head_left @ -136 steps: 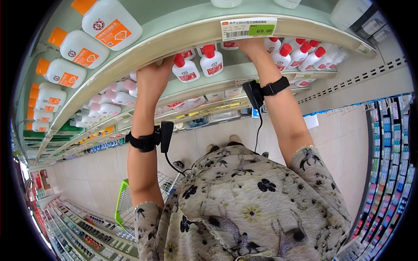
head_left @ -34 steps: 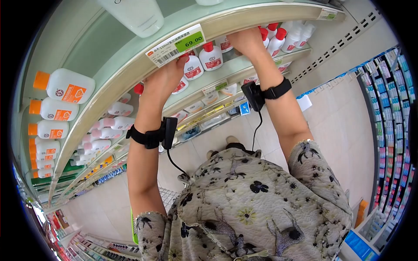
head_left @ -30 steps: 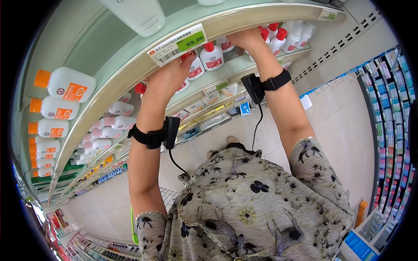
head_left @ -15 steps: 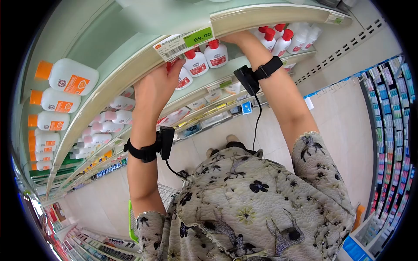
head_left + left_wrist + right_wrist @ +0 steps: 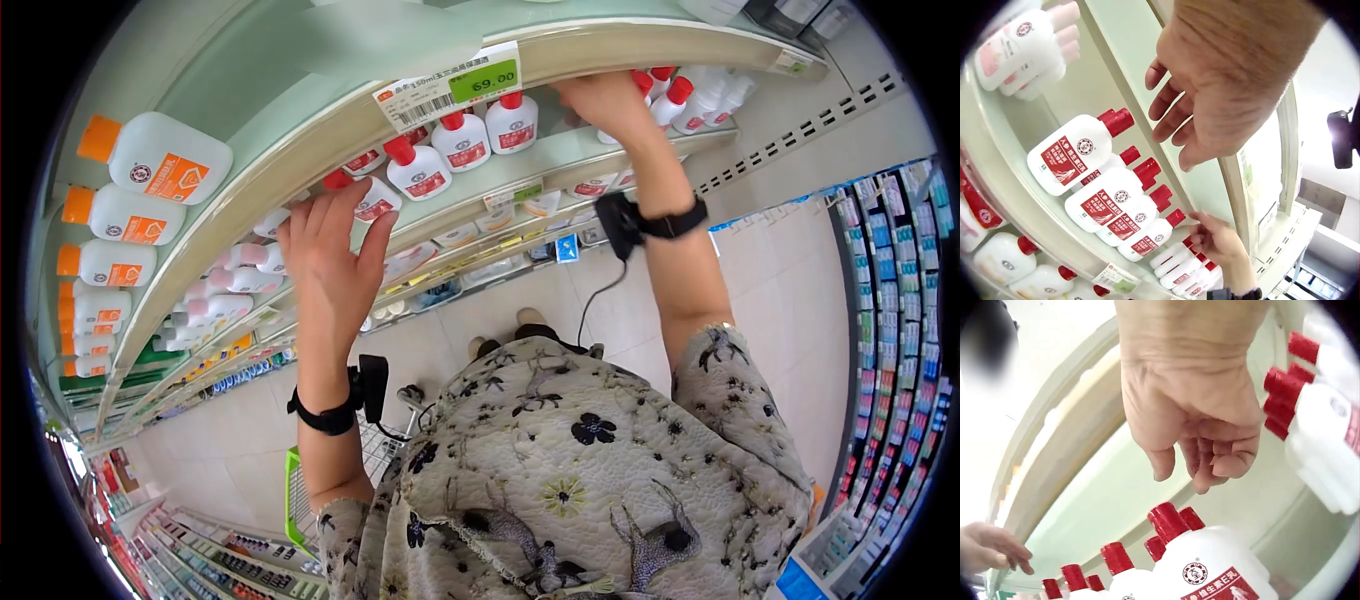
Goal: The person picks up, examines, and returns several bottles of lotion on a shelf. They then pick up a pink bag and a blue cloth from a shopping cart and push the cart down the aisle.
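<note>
White bottles with red caps (image 5: pixel 418 168) (image 5: pixel 1069 154) (image 5: pixel 1219 559) stand in a row on the shelf below the price tag (image 5: pixel 450 84). My left hand (image 5: pixel 332 260) (image 5: pixel 1225 81) is spread at the row's left end, fingers relaxed and holding nothing; in the left wrist view it hangs over the caps. Further right, my right hand (image 5: pixel 610 105) (image 5: pixel 1194 419) reaches in under the upper shelf's edge. Its fingers hang loosely curled above a gap between bottles, with nothing in them. Whether the left fingertips touch a bottle, I cannot tell.
Orange-capped bottles (image 5: pixel 170 163) stand on the upper shelf at left. Pink-capped bottles (image 5: pixel 1019 53) are beside the red-capped row. A curved shelf edge (image 5: pixel 310 140) runs above the hands. A wire cart with a green edge (image 5: pixel 292 495) stands on the floor below.
My left hand has drawn back and down-left from the red-capped row, its fingers now spread in sight. My right hand has shifted right. More red-capped bottles show between the hands.
</note>
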Available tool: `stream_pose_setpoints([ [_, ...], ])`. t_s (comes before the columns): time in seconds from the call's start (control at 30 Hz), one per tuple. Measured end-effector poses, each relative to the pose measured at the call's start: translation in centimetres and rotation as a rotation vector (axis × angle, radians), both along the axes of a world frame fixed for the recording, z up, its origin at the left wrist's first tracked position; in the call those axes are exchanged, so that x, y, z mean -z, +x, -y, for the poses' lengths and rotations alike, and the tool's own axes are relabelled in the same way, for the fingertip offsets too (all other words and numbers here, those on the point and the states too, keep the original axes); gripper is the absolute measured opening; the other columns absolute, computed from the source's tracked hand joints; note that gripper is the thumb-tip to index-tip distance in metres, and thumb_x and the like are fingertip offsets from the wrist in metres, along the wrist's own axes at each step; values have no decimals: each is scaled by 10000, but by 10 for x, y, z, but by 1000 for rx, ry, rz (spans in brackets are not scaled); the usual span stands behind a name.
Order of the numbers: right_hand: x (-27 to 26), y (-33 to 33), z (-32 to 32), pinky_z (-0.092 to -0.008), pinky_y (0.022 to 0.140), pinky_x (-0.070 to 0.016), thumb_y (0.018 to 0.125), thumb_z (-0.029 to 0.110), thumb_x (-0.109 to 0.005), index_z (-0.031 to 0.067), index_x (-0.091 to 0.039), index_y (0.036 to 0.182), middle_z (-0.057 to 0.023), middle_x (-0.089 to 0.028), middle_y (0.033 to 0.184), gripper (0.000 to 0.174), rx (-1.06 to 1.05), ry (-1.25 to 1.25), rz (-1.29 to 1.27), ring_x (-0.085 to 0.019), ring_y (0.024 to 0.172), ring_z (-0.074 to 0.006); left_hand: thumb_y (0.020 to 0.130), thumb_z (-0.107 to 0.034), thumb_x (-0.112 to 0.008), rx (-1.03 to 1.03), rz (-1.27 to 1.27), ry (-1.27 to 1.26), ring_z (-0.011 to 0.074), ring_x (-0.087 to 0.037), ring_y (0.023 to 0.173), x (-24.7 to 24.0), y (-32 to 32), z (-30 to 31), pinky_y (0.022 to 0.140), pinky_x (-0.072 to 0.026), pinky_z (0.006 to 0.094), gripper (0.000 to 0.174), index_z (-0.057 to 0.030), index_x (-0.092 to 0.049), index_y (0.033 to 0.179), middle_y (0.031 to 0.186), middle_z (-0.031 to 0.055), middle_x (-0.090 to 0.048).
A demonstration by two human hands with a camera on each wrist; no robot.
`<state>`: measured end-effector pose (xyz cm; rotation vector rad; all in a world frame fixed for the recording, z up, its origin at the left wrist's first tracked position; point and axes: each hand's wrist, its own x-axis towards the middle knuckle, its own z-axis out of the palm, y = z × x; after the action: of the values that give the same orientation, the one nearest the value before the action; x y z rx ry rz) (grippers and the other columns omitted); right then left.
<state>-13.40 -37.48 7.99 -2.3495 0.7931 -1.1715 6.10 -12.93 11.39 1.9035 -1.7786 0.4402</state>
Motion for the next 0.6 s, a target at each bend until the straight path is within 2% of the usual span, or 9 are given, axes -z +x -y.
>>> stream_pose_setpoints([
  [0.07,-13,-32,-16,-327,592,-473,798,238,-666,47,-651,984,-84,-668,781,267,87,327,-1,-621,675,-183,779,-183,-695,-16,-42,2,256,-561,927,2,3,-8,848,-388,366,302,-70,-633,1052,978,75,-639],
  [0.13,-9,-59,-17,-264,538,-440,810,184,-662,21,-646,977,-58,-642,689,233,127,251,174,-553,564,-117,767,-165,-700,-12,-75,-20,259,-554,917,9,7,-11,835,-382,369,299,-70,-631,1041,945,76,-628],
  [0.17,-11,-67,-18,-264,538,-440,810,184,-662,21,-646,977,-58,-642,689,233,126,249,169,-553,564,-117,754,-146,-706,-1,-102,-48,262,-547,907,12,9,-12,822,-377,373,296,-70,-628,1030,912,77,-617],
  [0.23,-16,-80,-16,-247,531,-424,821,159,-660,7,-642,971,-46,-634,690,215,275,240,169,-518,566,-106,760,-145,-703,-10,-110,-55,264,-548,905,18,9,-9,823,-381,370,288,-68,-629,1027,913,82,-618],
  [0.33,-9,-91,-4,-238,538,-418,816,189,-676,16,-641,973,-39,-607,652,236,276,167,200,-494,557,-106,774,-132,-693,-25,-162,-103,269,-553,897,29,8,-5,823,-393,370,268,-58,-628,1023,913,94,-620],
  [0.47,-9,-66,-26,-251,578,-437,806,206,-691,23,-638,986,-64,-615,709,262,292,161,106,-540,612,-119,795,-87,-671,-61,-356,-159,268,-565,875,41,34,-29,808,-424,360,242,-29,-621,1024,917,107,-623],
  [0.6,-17,-56,-30,-302,628,-468,793,216,-698,40,-636,1006,-98,-613,833,283,326,21,-1,-591,703,-182,799,-65,-662,-134,-419,-156,247,-576,844,52,32,-47,771,-446,341,236,-18,-621,1026,901,110,-625],
])
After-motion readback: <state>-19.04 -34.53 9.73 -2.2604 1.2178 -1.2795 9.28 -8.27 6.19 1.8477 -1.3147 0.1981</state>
